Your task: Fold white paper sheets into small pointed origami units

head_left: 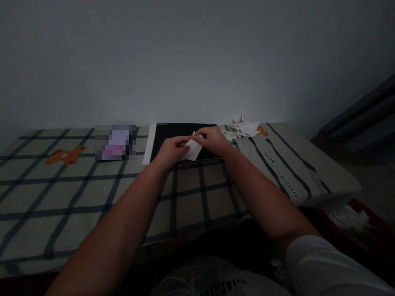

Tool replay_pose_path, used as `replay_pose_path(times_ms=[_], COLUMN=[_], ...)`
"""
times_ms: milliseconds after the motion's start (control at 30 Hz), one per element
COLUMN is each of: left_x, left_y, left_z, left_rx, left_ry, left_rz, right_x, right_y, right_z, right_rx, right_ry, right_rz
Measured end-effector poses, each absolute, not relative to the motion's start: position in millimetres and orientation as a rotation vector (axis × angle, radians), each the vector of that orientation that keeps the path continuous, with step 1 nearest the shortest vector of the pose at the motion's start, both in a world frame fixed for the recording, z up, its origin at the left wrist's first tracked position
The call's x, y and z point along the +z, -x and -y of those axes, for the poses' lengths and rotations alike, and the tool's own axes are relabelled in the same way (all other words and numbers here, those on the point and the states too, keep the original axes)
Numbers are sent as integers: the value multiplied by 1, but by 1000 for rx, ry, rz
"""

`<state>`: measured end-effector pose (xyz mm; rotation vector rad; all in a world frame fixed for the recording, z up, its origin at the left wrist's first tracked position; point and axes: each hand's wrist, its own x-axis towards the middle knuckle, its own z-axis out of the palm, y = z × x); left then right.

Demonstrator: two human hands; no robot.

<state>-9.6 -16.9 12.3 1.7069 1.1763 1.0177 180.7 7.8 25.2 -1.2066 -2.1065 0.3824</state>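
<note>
Between my two hands is a small folded piece of white paper (194, 151), held over a flat black board or pad (166, 131) with a white strip down its left side. My left hand (173, 151) pinches the paper's left side between thumb and fingers. My right hand (210, 139) pinches its upper edge, the fingertips of both hands nearly meeting there. The fingers cover part of the folds. Just right of the pad lies a loose heap of folded white paper pieces (243, 128), apart from my hands.
A phone-like device (115, 142), blurred by pixels, lies on the checked tablecloth (92, 193) to the left. The table meets a plain wall (185, 61) at the back. Below the table's right edge is a red container (364, 213) with whitish, crumpled stuff in it.
</note>
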Motion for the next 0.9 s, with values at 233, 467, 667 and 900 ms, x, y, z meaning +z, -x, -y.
replay_pose_path(times_ms=[233,467,667,900], left_x=[14,10,9,12], left_y=[10,11,11,12], left_z=[19,15,15,16], left_rx=[1035,1091,1053,1027], left_ry=[-1743,-1724,-1727,-1764], left_rz=[-1201,-1284,-1256,-1281], right_x=[27,24,27,28], right_y=[-181,-181,-181,-179], right_z=[-8,-11,-10,-8], right_rx=[413,617,510,458], right_ry=[1219,1209,1277,1289], right_rz=[2080,2031,2062,2090])
